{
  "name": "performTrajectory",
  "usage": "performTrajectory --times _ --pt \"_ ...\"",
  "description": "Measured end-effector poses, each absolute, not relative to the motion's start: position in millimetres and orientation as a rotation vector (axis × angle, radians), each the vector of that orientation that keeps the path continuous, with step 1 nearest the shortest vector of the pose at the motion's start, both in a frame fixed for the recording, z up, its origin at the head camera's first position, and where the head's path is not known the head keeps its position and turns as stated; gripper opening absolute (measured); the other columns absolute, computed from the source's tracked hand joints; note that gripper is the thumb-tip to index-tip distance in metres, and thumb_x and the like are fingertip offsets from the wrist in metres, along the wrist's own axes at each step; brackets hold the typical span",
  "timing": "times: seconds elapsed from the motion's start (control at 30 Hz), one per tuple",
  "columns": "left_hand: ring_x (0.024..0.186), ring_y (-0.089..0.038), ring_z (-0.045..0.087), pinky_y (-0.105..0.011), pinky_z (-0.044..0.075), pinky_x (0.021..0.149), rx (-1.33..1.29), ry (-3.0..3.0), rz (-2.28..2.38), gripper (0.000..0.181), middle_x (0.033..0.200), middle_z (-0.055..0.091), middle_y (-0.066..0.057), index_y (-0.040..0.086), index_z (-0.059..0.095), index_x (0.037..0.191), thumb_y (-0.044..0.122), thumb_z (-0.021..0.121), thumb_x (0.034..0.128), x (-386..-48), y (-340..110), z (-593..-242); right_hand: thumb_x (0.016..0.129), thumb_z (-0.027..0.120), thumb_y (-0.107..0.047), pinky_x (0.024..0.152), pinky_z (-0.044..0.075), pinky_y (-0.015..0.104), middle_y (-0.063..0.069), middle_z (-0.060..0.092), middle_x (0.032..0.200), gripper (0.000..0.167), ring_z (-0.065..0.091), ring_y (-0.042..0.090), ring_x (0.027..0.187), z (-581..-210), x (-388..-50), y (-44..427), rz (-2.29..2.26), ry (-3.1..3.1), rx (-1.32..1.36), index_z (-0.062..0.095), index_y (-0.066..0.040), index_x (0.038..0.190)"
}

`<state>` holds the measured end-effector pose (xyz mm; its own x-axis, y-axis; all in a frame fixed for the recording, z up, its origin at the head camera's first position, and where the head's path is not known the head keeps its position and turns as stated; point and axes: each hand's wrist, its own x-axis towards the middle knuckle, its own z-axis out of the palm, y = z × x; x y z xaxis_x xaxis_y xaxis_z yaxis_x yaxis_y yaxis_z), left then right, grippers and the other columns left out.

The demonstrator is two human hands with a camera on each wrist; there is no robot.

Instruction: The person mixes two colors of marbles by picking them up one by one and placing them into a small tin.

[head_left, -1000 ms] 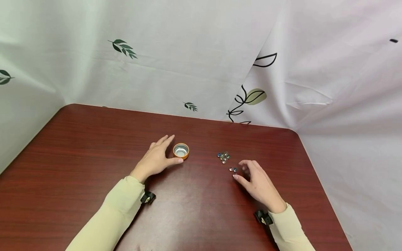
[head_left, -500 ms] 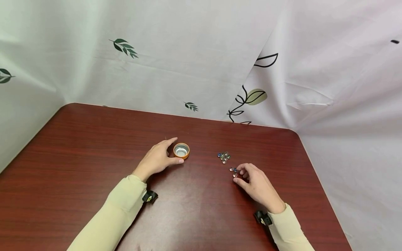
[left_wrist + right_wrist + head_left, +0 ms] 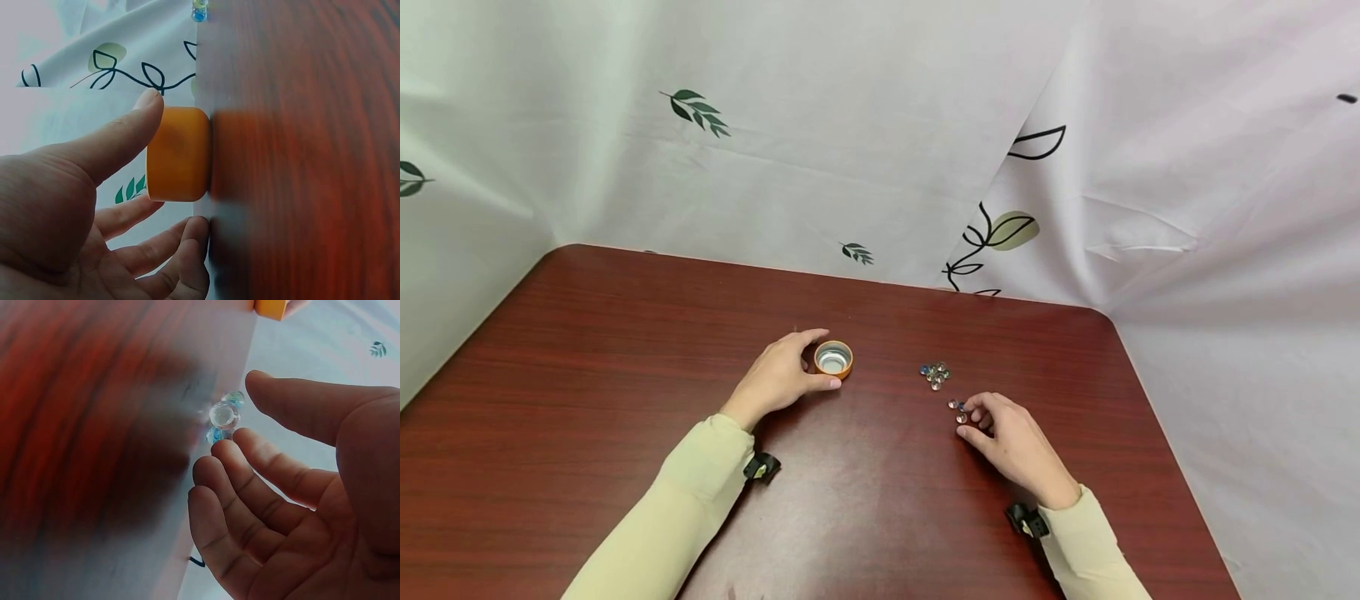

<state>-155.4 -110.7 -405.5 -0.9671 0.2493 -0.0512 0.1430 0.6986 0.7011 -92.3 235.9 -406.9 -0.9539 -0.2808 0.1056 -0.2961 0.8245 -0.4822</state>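
Note:
A small round orange tin (image 3: pixel 833 360), open at the top with a silvery inside, stands on the table. My left hand (image 3: pixel 778 373) holds it from the left, thumb on the near side and index finger round the far side; in the left wrist view the thumb (image 3: pixel 134 122) lies against the orange wall. To the right, my right hand (image 3: pixel 1018 437) reaches over a few loose glass marbles (image 3: pixel 961 417). Its index fingertip is at a blue one, thumb apart from it. In the right wrist view, clear and bluish marbles (image 3: pixel 224 415) sit between thumb and fingertips, not gripped.
A cluster of several glass marbles (image 3: pixel 936 375) lies between the tin and the right hand, a little farther back. The dark red wooden table (image 3: pixel 865 483) ends at a pale cloth (image 3: pixel 820 150) with leaf prints, hung behind and at the sides.
My left hand has closed in round the orange tin, its fingers drawing together. The right hand's index finger and thumb have come down beside the loose marbles, which stay about where they were.

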Motion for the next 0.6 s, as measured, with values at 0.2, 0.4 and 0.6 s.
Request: performTrajectory --times 0.2,0.4,0.6 --pt "0.141 -0.038 0.04 -0.053 0.037 0.109 0.334 2.762 1.127 0.081 0.142 0.055 -0.015 0.011 0.05 0.148 0.034 0.087 0.0796 -156.5 -108.3 -406.3 0.084 0.082 -0.015 0.073 0.051 0.027 -0.007 0.06 0.087 0.021 0.06 0.009 0.081 -406.0 -91.6 235.7 0.79 -2.986 0.466 0.068 -0.013 0.099" --pt "0.133 -0.035 0.049 -0.051 0.041 0.106 0.34 2.765 1.134 0.079 0.14 0.056 -0.015 0.011 0.051 0.147 0.033 0.087 0.0799 -156.6 -106.9 -405.9 0.084 0.082 -0.015 0.073 0.05 0.027 -0.008 0.06 0.087 0.02 0.06 0.009 0.081 -406.1 -91.4 236.0 0.781 -2.986 0.474 0.067 -0.013 0.096" --pt "0.131 -0.034 0.05 -0.051 0.041 0.106 0.33 2.763 1.142 0.076 0.139 0.057 -0.015 0.01 0.054 0.145 0.032 0.087 0.0796 -156.5 -105.9 -405.3 0.085 0.082 -0.015 0.072 0.05 0.026 -0.008 0.06 0.086 0.018 0.059 0.008 0.08 -406.2 -91.8 236.4 0.775 -2.99 0.478 0.067 -0.014 0.095"
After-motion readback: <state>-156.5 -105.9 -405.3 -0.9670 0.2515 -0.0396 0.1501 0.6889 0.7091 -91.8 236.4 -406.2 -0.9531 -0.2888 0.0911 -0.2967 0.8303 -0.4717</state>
